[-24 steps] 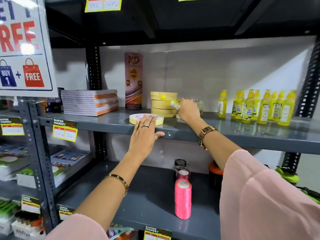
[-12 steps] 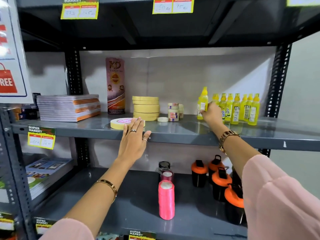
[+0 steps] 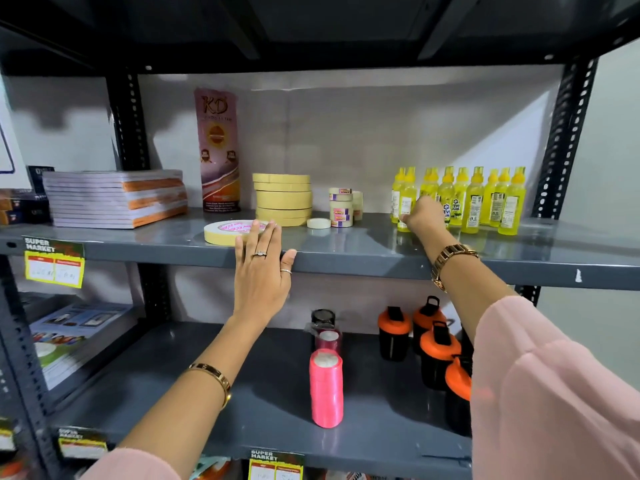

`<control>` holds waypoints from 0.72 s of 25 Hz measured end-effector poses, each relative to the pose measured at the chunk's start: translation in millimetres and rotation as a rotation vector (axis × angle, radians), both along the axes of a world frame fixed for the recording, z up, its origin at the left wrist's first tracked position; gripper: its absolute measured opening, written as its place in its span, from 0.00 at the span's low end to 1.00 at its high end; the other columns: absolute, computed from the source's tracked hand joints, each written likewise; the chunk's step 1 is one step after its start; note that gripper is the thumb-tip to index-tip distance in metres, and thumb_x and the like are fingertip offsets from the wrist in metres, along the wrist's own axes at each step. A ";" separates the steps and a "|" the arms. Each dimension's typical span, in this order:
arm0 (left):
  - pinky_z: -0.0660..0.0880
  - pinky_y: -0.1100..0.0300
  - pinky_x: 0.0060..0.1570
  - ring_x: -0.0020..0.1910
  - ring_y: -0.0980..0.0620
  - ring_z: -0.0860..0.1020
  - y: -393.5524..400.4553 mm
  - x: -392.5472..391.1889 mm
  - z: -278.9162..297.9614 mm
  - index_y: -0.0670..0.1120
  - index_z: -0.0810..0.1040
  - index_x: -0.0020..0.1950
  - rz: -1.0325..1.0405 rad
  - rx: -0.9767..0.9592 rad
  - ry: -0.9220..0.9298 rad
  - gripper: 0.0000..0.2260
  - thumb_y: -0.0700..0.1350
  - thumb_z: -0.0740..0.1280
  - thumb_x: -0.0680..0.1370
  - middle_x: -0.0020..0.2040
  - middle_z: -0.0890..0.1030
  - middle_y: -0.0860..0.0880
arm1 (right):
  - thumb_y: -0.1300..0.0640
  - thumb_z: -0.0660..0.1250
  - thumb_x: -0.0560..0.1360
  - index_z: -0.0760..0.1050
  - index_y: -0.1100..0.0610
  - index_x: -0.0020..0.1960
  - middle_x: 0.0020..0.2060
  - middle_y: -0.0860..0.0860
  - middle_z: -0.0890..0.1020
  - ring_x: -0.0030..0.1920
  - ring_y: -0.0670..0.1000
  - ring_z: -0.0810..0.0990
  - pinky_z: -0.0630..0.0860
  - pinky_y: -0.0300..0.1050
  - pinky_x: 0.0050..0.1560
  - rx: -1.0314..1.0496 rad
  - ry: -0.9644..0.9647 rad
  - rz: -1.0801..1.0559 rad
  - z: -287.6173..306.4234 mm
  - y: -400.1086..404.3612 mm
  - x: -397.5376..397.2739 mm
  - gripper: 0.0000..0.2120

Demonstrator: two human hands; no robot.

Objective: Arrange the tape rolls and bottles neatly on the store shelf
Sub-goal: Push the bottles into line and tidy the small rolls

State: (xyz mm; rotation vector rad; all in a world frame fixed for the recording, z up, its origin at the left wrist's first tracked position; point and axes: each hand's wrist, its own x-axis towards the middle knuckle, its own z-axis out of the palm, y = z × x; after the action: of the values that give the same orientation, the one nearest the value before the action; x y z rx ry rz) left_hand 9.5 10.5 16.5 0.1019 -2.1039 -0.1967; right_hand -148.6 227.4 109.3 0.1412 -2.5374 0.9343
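Bottles (image 3: 460, 199) stand grouped near the shelf's (image 3: 381, 252) right end; the right hand (image 3: 420, 216) grips the front-left one, placing it. Left hand (image 3: 261, 271) rests open on the front edge, touching the flat tape roll (image 3: 225, 232). Next: release without toppling neighbours.

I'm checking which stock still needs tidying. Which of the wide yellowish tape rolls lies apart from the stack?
The flat tape roll at the shelf's front edge, under the left hand's fingertips; the others sit piled in the stack behind it.

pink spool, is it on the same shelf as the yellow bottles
No, the pink spool stands on the lower shelf, while the yellow bottles are one shelf up.
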 end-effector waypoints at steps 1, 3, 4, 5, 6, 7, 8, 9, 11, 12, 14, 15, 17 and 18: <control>0.49 0.42 0.69 0.71 0.40 0.59 0.0 0.2 -0.6 0.37 0.65 0.68 -0.001 -0.002 -0.001 0.28 0.53 0.46 0.77 0.69 0.68 0.39 | 0.60 0.68 0.76 0.73 0.64 0.45 0.54 0.65 0.80 0.58 0.62 0.79 0.75 0.51 0.52 0.003 0.002 -0.001 -0.3 -0.2 -0.7 0.08; 0.49 0.43 0.70 0.71 0.40 0.59 -0.3 0.4 -1.4 0.37 0.65 0.68 -0.006 -0.002 -0.003 0.27 0.54 0.46 0.77 0.69 0.68 0.39 | 0.61 0.68 0.76 0.74 0.68 0.56 0.57 0.65 0.80 0.59 0.62 0.78 0.76 0.51 0.55 0.013 -0.002 -0.007 -1.3 -0.3 -3.6 0.12; 0.49 0.43 0.70 0.71 0.40 0.59 -0.8 0.5 -1.7 0.38 0.65 0.68 -0.008 -0.001 -0.006 0.28 0.54 0.46 0.77 0.69 0.68 0.40 | 0.62 0.68 0.76 0.73 0.68 0.59 0.58 0.65 0.79 0.60 0.62 0.78 0.76 0.51 0.56 0.013 -0.006 -0.012 -1.9 -0.2 -3.2 0.14; 0.49 0.44 0.70 0.71 0.40 0.59 -1.2 0.5 -1.7 0.38 0.65 0.68 -0.009 0.001 -0.007 0.28 0.54 0.46 0.77 0.70 0.68 0.40 | 0.62 0.68 0.76 0.72 0.69 0.61 0.59 0.65 0.78 0.61 0.62 0.77 0.75 0.52 0.57 0.011 0.000 -0.018 -2.4 -0.4 -3.4 0.16; 0.49 0.44 0.70 0.71 0.40 0.59 -1.6 0.6 -1.5 0.38 0.65 0.68 -0.011 0.002 -0.006 0.28 0.54 0.46 0.77 0.70 0.68 0.40 | 0.62 0.68 0.76 0.69 0.69 0.63 0.60 0.65 0.77 0.62 0.63 0.76 0.75 0.52 0.58 0.004 0.004 -0.026 -2.8 -0.9 -2.5 0.19; 0.49 0.43 0.70 0.71 0.40 0.59 -1.7 0.5 -1.4 0.38 0.65 0.68 -0.012 -0.001 -0.007 0.28 0.54 0.46 0.77 0.69 0.68 0.40 | 0.62 0.68 0.76 0.67 0.69 0.64 0.61 0.65 0.76 0.63 0.64 0.75 0.74 0.53 0.59 -0.010 0.009 -0.032 -2.5 -1.6 -1.0 0.21; 0.49 0.43 0.70 0.71 0.40 0.59 -1.9 0.7 -1.1 0.38 0.66 0.68 -0.011 -0.004 -0.007 0.28 0.54 0.46 0.77 0.69 0.68 0.40 | 0.63 0.68 0.76 0.65 0.69 0.65 0.62 0.66 0.75 0.63 0.64 0.74 0.73 0.54 0.59 -0.029 0.022 -0.035 -2.0 -2.4 0.8 0.22; 0.50 0.43 0.70 0.71 0.40 0.60 -2.1 0.7 -1.1 0.38 0.66 0.68 -0.011 -0.006 -0.011 0.28 0.54 0.46 0.77 0.69 0.68 0.40 | 0.64 0.67 0.76 0.63 0.68 0.66 0.62 0.66 0.75 0.63 0.65 0.74 0.73 0.55 0.59 -0.043 0.040 -0.040 -2.1 -2.7 1.6 0.22; 0.49 0.44 0.70 0.71 0.40 0.60 -2.3 1.4 -0.8 0.38 0.66 0.68 -0.007 -0.014 -0.024 0.28 0.55 0.46 0.77 0.69 0.68 0.40 | 0.66 0.67 0.76 0.62 0.68 0.65 0.61 0.67 0.75 0.62 0.66 0.75 0.74 0.55 0.57 -0.058 0.071 -0.047 -3.3 -3.9 4.9 0.22; 0.49 0.44 0.70 0.71 0.40 0.59 -2.3 1.1 -0.9 0.38 0.66 0.68 -0.007 -0.020 -0.029 0.28 0.55 0.45 0.77 0.69 0.68 0.40 | 0.67 0.66 0.76 0.62 0.68 0.65 0.60 0.67 0.75 0.61 0.66 0.75 0.74 0.55 0.56 -0.054 0.083 -0.051 -4.2 -4.5 7.3 0.21; 0.48 0.45 0.70 0.72 0.41 0.58 -2.1 2.3 0.7 0.39 0.65 0.69 -0.007 -0.028 -0.040 0.29 0.56 0.45 0.77 0.70 0.67 0.40 | 0.69 0.65 0.76 0.63 0.68 0.64 0.58 0.67 0.77 0.59 0.66 0.76 0.74 0.55 0.54 -0.031 0.119 -0.062 -5.8 -6.7 14.0 0.19; 0.46 0.46 0.70 0.72 0.42 0.57 -1.7 3.6 1.9 0.39 0.63 0.70 -0.004 -0.028 -0.053 0.29 0.57 0.46 0.77 0.71 0.65 0.41 | 0.70 0.64 0.76 0.64 0.68 0.63 0.57 0.67 0.77 0.58 0.66 0.76 0.74 0.55 0.52 -0.005 0.157 -0.066 -6.1 -8.1 18.0 0.18; 0.42 0.49 0.71 0.74 0.44 0.51 -1.1 7.8 5.2 0.40 0.58 0.72 0.002 -0.013 -0.111 0.26 0.56 0.50 0.79 0.74 0.60 0.43 | 0.71 0.63 0.76 0.65 0.68 0.63 0.58 0.66 0.77 0.58 0.66 0.77 0.74 0.55 0.51 0.112 0.268 -0.063 -4.1 -11.2 28.5 0.17; 0.40 0.50 0.71 0.74 0.46 0.48 -1.5 9.3 6.4 0.41 0.55 0.73 0.000 -0.009 -0.138 0.26 0.54 0.52 0.80 0.75 0.56 0.44 | 0.72 0.62 0.76 0.66 0.68 0.63 0.61 0.65 0.75 0.58 0.66 0.76 0.75 0.54 0.51 0.187 0.331 -0.039 -2.8 -12.8 32.6 0.16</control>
State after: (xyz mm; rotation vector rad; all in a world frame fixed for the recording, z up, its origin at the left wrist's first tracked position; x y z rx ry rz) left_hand 18.8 9.0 22.9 0.1122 -2.2421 -0.1845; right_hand -116.1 214.6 106.5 0.2776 -2.3043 0.6000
